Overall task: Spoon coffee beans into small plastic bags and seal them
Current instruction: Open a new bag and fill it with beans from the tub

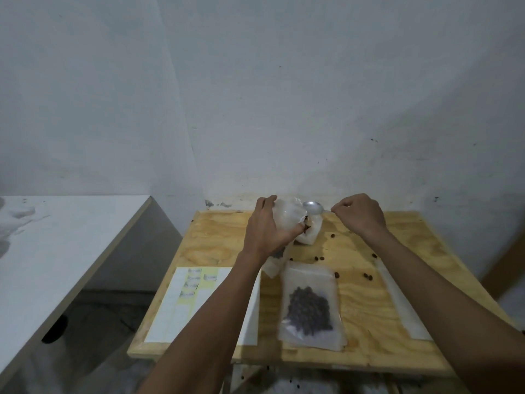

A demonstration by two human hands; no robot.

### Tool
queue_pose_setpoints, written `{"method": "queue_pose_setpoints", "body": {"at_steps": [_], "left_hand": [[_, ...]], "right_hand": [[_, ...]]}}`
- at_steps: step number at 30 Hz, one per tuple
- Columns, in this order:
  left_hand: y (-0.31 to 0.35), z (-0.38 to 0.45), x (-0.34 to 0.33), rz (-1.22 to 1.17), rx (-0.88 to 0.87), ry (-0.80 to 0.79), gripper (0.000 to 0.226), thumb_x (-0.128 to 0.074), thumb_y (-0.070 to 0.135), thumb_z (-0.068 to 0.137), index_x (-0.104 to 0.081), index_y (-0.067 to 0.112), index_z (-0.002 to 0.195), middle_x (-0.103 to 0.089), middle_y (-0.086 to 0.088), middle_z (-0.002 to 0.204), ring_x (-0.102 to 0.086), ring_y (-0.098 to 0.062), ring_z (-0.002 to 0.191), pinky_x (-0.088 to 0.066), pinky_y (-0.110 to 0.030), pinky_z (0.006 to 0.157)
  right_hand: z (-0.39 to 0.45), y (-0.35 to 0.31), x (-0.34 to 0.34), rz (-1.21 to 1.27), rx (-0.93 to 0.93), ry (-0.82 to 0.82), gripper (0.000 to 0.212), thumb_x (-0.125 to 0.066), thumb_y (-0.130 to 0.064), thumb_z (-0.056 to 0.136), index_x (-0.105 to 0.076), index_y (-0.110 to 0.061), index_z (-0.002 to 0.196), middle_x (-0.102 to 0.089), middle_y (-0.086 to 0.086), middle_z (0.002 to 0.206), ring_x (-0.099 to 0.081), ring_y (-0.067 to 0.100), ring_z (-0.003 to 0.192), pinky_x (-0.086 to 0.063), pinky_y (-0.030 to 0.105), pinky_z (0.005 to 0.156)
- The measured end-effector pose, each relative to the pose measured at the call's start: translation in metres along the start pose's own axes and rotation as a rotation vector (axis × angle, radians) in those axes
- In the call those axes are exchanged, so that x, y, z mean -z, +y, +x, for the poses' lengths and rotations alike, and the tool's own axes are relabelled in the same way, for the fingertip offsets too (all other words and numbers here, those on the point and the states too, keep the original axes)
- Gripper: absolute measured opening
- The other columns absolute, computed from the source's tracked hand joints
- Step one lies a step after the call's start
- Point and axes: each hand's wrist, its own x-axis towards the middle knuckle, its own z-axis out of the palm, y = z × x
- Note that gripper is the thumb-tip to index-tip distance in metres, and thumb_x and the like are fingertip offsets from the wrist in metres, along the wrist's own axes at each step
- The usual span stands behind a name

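Looks like a bare makeshift workroom: scuffed white wall (pixel 284 95), raw plywood surface (pixel 369 294), a sticker label sheet (pixel 181 305), loose beans (pixel 368 276) scattered around.

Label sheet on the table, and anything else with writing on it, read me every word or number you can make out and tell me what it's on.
Nothing can be read.
Label sheet: five small stickers near its top carry dark print, too blurred to read.
Filled bag: no print shows.
Bag in the left hand, spoon in the right hand: no markings show.
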Motion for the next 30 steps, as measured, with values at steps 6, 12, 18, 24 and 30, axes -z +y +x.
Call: {"method": "queue_pose_setpoints", "body": {"at_steps": [6, 12, 18, 24, 30], "left_hand": [[0.003, -0.003, 0.000, -0.044, 0.006, 0.044, 0.103, -0.061, 0.074, 0.065, -0.047, 0.008, 0.143, -0.052, -0.003, 0.132, -0.055, -0.016, 0.113, -0.043, -0.024, 0.085], [0.003, -0.002, -0.002, -0.085, 0.010, 0.054, 0.102, -0.061, 0.073, 0.065, -0.046, 0.010, 0.143, -0.051, -0.001, 0.131, -0.053, -0.013, 0.112, -0.042, -0.022, 0.085], [0.009, 0.004, -0.005, -0.117, 0.032, 0.087, 0.101, -0.064, 0.071, 0.068, -0.044, 0.008, 0.145, -0.049, -0.004, 0.134, -0.053, -0.016, 0.116, -0.044, -0.025, 0.091], [0.024, 0.007, 0.000, -0.219, 0.047, 0.069, 0.100, -0.084, 0.056, 0.074, -0.037, 0.014, 0.152, -0.048, -0.002, 0.137, -0.053, -0.013, 0.119, -0.047, -0.026, 0.093], [0.036, 0.004, 0.029, -0.703, 0.136, 0.045, 0.042, -0.079, 0.018, 0.088, -0.059, 0.024, 0.125, -0.068, -0.016, 0.106, -0.073, -0.024, 0.085, -0.062, -0.034, 0.071]], "right_hand": [[-0.002, 0.013, -0.048, -0.010, -0.037, -0.123, 0.029, -0.054, -0.011, 0.091, -0.080, -0.001, 0.083, -0.074, 0.023, 0.083, -0.068, 0.041, 0.066, -0.049, 0.034, 0.054], [-0.007, 0.002, -0.049, 0.025, -0.023, -0.142, 0.029, -0.052, -0.011, 0.096, -0.079, -0.010, 0.108, -0.076, 0.009, 0.117, -0.071, 0.029, 0.102, -0.057, 0.033, 0.080], [-0.015, -0.025, -0.007, 0.547, 0.057, -0.233, 0.018, -0.063, -0.028, 0.098, -0.072, -0.012, 0.102, -0.078, 0.005, 0.098, -0.076, 0.019, 0.088, -0.061, 0.034, 0.078], [-0.021, -0.042, 0.003, 0.633, 0.092, -0.244, 0.019, -0.077, -0.012, 0.089, -0.059, -0.010, 0.093, -0.073, 0.016, 0.086, -0.072, 0.027, 0.074, -0.064, 0.045, 0.075], [-0.030, -0.042, 0.016, 0.668, 0.138, -0.027, 0.017, -0.067, -0.004, 0.093, -0.056, -0.016, 0.097, -0.077, 0.009, 0.089, -0.076, 0.022, 0.074, -0.057, 0.037, 0.065]]}}
